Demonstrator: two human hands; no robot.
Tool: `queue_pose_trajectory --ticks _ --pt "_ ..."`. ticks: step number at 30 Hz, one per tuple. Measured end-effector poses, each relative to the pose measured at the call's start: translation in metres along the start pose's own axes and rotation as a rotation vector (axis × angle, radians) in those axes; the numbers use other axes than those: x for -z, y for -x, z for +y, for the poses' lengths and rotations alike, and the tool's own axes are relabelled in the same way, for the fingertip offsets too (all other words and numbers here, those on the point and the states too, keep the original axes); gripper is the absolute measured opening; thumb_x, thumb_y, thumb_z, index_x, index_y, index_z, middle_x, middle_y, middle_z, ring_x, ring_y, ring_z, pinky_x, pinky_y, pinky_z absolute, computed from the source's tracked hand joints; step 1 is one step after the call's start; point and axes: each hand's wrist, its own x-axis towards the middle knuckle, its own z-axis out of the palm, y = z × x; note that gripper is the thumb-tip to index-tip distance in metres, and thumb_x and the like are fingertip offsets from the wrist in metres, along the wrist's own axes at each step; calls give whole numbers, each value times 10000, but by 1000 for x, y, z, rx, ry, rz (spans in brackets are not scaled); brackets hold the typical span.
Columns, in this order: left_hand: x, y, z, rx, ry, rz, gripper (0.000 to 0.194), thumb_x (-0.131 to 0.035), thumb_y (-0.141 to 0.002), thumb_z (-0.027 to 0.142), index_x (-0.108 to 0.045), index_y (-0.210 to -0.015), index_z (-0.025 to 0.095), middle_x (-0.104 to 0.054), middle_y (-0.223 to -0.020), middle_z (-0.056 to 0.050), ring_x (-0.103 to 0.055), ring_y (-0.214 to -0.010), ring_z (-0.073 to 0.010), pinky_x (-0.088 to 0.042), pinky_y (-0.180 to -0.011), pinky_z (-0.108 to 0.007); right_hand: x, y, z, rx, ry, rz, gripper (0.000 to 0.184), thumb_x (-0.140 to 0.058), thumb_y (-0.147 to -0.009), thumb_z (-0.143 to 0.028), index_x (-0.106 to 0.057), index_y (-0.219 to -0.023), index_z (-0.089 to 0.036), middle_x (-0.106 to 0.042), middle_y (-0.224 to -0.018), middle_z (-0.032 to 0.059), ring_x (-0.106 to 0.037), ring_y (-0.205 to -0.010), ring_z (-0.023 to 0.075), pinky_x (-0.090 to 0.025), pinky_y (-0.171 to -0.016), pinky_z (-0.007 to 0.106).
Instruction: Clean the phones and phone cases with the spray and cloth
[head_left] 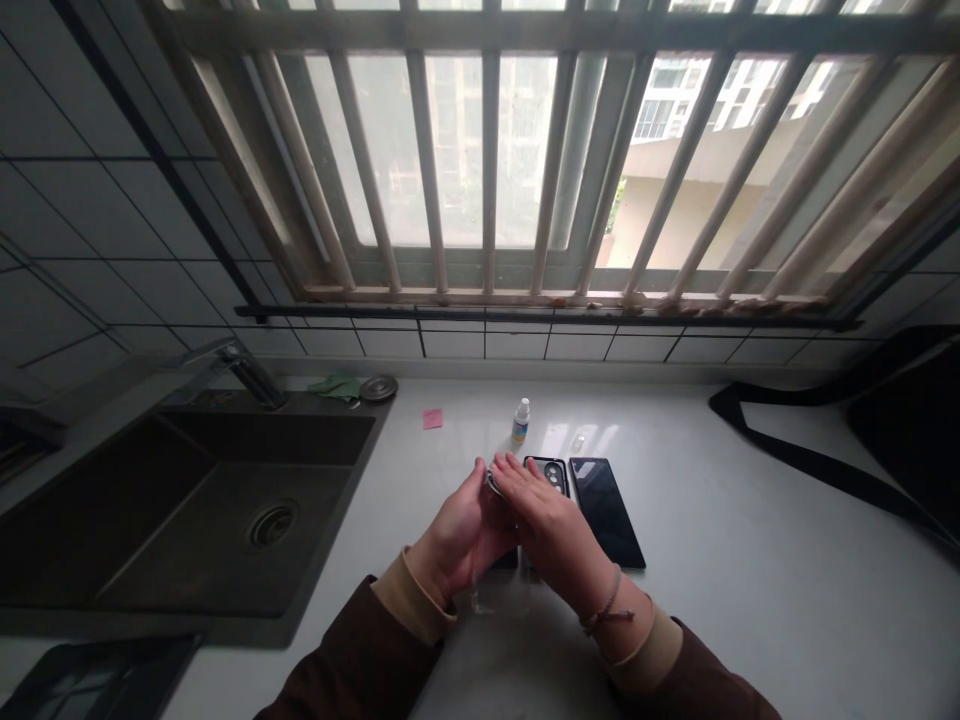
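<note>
Both hands meet above the white counter (675, 620). My left hand (459, 530) is curled, palm turned right, and pinches a small grey thing (493, 483) at its fingertips; I cannot make out what it is. My right hand (546, 525) lies over it with fingers stretched flat, the tips touching the grey thing. Just beyond the right hand a dark phone (551, 474) lies back up, its camera ring showing. A second black phone (607, 510) lies screen up beside it. A clear flat piece (495, 592) lies on the counter under my wrists.
A small white dropper bottle (520, 420) and a pink note (433, 418) stand further back. A dark sink (187, 520) with a faucet (251, 372) fills the left. A green cloth (337, 387) and a drain plug (379, 387) lie behind it. A black strap (810, 465) crosses the right.
</note>
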Motion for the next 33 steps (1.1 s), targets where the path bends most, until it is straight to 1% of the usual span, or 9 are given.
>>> queue_pose_trajectory --ticks 2,4,7,11,15,21,24,28,33 --pt "0 -1 -1 -4 54 5 581 -432 -1078 523 -580 -1450 102 -737 -1251 -206 -695 -1235 -307 -517 -1111 -439 1 -1 -4 28 -11 -26 644 -430 -984 11 -488 -1586 -210 -551 -1580 132 -477 -1512 249 -414 -1253 567" --pt "1 -2 0 -27 90 63 594 -453 -1073 509 -561 -1447 61 -741 -1215 -226 -717 -1194 -305 -534 -1095 -423 2 -2 -8 58 -26 -66 625 -447 -989 8 -513 -1568 -219 -567 -1567 125 -489 -1504 243 -407 -1259 559" --pt "2 -2 8 -93 73 242 626 -439 -1065 532 -581 -1391 17 -757 -1075 -236 -770 -1016 -294 -598 -980 -401 4 -3 -16 122 -69 -153 605 -484 -981 6 -550 -1537 -223 -593 -1545 110 -502 -1496 228 -384 -1279 525" --pt "3 -2 23 -141 41 401 637 -367 -1057 596 -651 -1270 68 -754 -908 -177 -759 -744 -264 -640 -791 -418 10 -3 -26 204 -136 -262 574 -507 -974 -6 -577 -1505 -211 -596 -1547 82 -475 -1514 204 -313 -1320 463" --pt "4 -1 35 -240 74 435 627 -308 -1069 583 -671 -1172 82 -752 -896 -169 -758 -724 -266 -643 -723 -413 14 -3 -35 254 -166 -292 533 -516 -988 -29 -593 -1482 -212 -583 -1562 55 -476 -1512 181 -273 -1333 432" --pt "8 -1 45 -362 118 502 629 -258 -1088 536 -660 -1135 54 -750 -926 -187 -770 -785 -276 -654 -782 -429 15 -4 -34 261 -177 -295 549 -516 -984 -14 -573 -1493 -214 -607 -1543 44 -509 -1488 154 -246 -1343 405" --pt "7 2 49 -374 140 486 633 -248 -1089 535 -653 -1171 56 -750 -951 -195 -768 -810 -275 -653 -783 -428 14 -3 -30 253 -151 -291 539 -513 -983 -8 -585 -1475 -215 -604 -1544 46 -503 -1492 159 -253 -1341 413" --pt "4 7 52 -363 144 454 631 -233 -1087 545 -643 -1207 81 -753 -965 -189 -771 -828 -288 -652 -780 -455 14 -3 -25 199 -65 -270 515 -471 -1001 -9 -590 -1471 -182 -601 -1545 72 -499 -1497 184 -322 -1315 442" --pt "1 6 46 -293 81 408 576 -262 -1093 515 -633 -1239 99 -758 -1017 -192 -776 -873 -293 -650 -803 -463 12 -5 -19 149 58 -205 528 -426 -998 12 -578 -1485 -125 -586 -1551 127 -507 -1492 228 -381 -1285 489"
